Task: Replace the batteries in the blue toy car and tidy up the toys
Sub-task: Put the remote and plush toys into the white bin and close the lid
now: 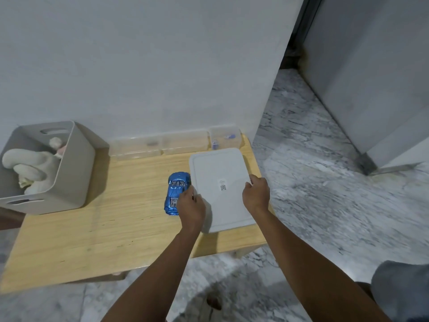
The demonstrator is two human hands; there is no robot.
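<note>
A shiny blue toy car [175,191] lies on the low wooden table [104,228], just left of a flat white lid [220,189] with a small code sticker in its middle. My left hand [191,206] grips the lid's left edge, right beside the car's rear. My right hand [256,194] grips the lid's right edge. The lid looks tilted, its near end raised off the table. A grey bin [69,182] at the table's left end holds pale soft toys [30,166].
Clear plastic boxes [160,144] line the wall at the table's back; the right one [226,137] holds small blue items. Marble floor surrounds the table, with a grey door panel at the right. My knee shows at the lower right.
</note>
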